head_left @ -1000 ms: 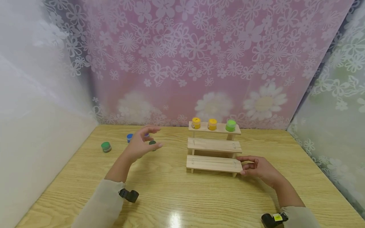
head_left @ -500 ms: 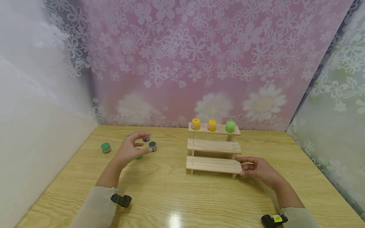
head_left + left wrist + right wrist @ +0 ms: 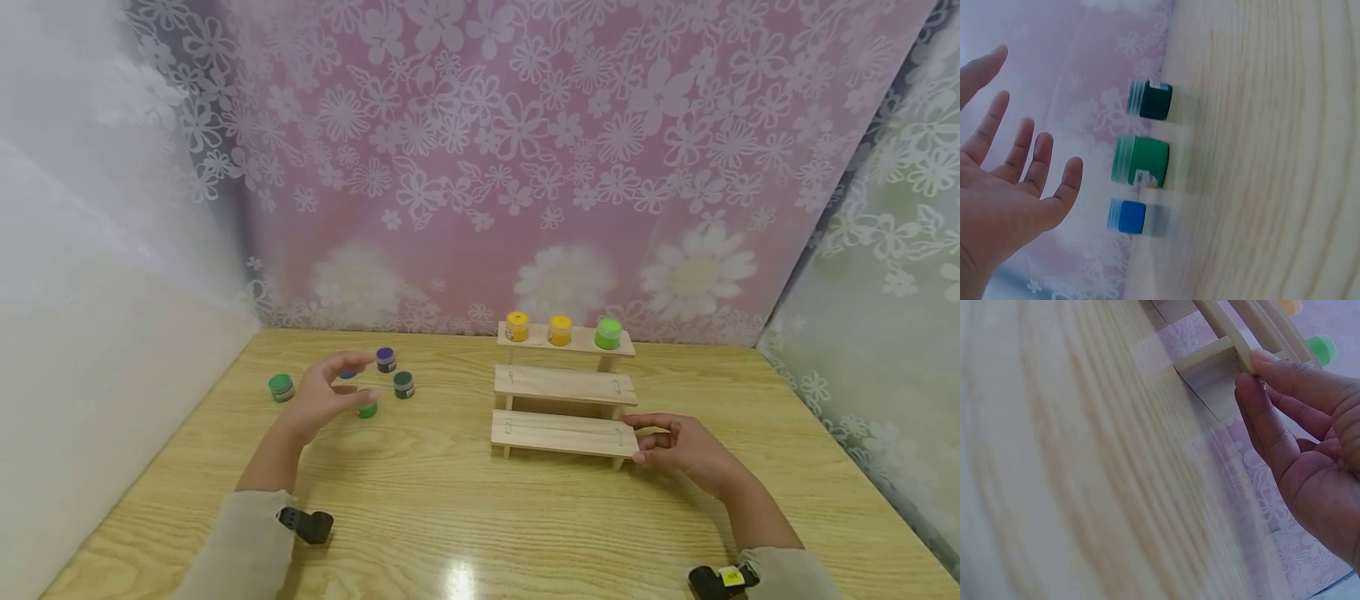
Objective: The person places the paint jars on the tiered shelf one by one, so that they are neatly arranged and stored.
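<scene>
My left hand (image 3: pixel 322 404) hovers over a group of small paint jars, fingers and thumb spread with nothing between them. Just beyond its thumb is a green jar (image 3: pixel 367 410); a blue jar (image 3: pixel 1132 217) is partly covered by the hand in the head view. A dark green jar (image 3: pixel 404 385) and a purple-lidded jar (image 3: pixel 386 360) stand to its right, another green jar (image 3: pixel 282 387) to its left. With thumb and fingers, my right hand (image 3: pixel 686 450) pinches the right end of the bottom step of a three-tier wooden rack (image 3: pixel 564 433).
Two yellow jars, one at the left end (image 3: pixel 517 327) and one in the middle (image 3: pixel 559 330), share the rack's top tier with a light green jar (image 3: pixel 608 334). A floral curtain (image 3: pixel 480 167) hangs behind the wood-grain table (image 3: pixel 450 517), and pale sheets flank it.
My left hand has moved left and slightly down, uncovering the purple, dark green and nearer green jars. The right hand stays at the rack's end.
</scene>
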Motion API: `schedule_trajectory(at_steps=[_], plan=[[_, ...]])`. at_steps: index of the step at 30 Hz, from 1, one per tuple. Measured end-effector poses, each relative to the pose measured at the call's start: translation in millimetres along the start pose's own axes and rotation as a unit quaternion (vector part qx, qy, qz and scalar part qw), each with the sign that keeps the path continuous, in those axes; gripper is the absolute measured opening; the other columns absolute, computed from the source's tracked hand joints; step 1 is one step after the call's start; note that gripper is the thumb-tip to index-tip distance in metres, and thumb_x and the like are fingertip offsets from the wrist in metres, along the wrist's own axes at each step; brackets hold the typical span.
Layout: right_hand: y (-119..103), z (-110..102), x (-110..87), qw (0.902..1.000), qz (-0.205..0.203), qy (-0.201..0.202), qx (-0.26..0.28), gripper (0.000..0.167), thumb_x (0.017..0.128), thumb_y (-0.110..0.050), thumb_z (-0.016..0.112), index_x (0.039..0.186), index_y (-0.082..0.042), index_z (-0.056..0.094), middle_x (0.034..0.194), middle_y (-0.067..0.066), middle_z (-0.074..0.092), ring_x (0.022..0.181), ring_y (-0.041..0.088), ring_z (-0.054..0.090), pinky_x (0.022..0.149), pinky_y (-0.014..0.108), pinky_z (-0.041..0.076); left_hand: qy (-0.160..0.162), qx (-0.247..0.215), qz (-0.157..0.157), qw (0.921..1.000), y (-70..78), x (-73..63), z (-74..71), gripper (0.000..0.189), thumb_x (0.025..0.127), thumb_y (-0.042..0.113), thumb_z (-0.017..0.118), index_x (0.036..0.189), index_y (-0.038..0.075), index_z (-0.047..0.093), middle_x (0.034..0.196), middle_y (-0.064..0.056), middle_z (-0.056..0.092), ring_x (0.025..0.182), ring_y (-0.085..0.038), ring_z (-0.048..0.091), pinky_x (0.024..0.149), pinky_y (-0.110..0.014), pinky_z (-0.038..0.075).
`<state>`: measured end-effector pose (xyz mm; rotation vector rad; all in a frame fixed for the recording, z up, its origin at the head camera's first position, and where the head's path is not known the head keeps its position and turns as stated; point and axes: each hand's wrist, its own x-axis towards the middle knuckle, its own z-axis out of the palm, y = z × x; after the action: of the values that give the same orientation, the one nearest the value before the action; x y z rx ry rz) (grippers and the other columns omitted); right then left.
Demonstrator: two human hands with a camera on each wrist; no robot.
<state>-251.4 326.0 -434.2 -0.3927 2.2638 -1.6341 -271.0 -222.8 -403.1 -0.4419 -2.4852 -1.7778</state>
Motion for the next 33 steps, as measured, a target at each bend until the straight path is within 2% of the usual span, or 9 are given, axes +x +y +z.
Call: schedule_trajectory(at_steps=[10, 19, 26, 33], plan=[[-1.5, 0.9, -0.5, 1.0, 0.002, -0.006, 0.006, 0.066, 0.088, -0.009, 0.074, 0.142, 0.009, 0.041, 0.099, 0.014, 0.064, 0.087, 0.019, 0.065, 0.08, 0.033, 0.056, -0.051, 0.024, -0.061, 0.9965, -15.3, 2.2, -15.8, 0.07, 0.081, 0.027, 0.082, 0.142, 0.012, 0.051, 0.147, -0.016, 0.038, 0.136, -0.039, 0.032, 0.102, -0.059, 0.04], [-0.6, 0.4, 0.4, 0.9999, 0.003, -0.005, 0.009, 0.065, 0.087, -0.009, 0.074, 0.141, 0.009, 0.043, 0.1, 0.013, 0.062, 0.086, 0.016, 0.064, 0.08, 0.033, 0.057, -0.074, 0.009, -0.091, 0.9931, -24.8, 8.1, -22.7, 0.079, 0.078, 0.013, 0.084, 0.146, 0.005, 0.044, 0.151, -0.018, 0.037, 0.135, -0.042, 0.035, 0.101, -0.053, 0.044], [-0.1, 0.3, 0.6, 1.0, -0.001, -0.002, 0.005, 0.065, 0.087, -0.009, 0.075, 0.141, 0.01, 0.044, 0.099, 0.012, 0.063, 0.084, 0.015, 0.063, 0.079, 0.033, 0.057, -0.106, 0.014, -0.09, 0.9902, -34.3, 14.8, -26.8, 0.073, 0.079, 0.008, 0.082, 0.142, -0.003, 0.046, 0.146, -0.025, 0.04, 0.132, -0.046, 0.04, 0.099, -0.048, 0.047], [-0.1, 0.5, 0.1, 1.0, -0.002, -0.004, 0.003, 0.065, 0.087, -0.01, 0.074, 0.141, 0.009, 0.043, 0.099, 0.012, 0.063, 0.085, 0.016, 0.064, 0.079, 0.032, 0.057, -0.14, 0.021, -0.095, 0.9854, -44.4, 18.7, -31.0, 0.067, 0.081, 0.002, 0.078, 0.141, -0.004, 0.048, 0.146, -0.024, 0.042, 0.132, -0.048, 0.038, 0.102, -0.052, 0.043]])
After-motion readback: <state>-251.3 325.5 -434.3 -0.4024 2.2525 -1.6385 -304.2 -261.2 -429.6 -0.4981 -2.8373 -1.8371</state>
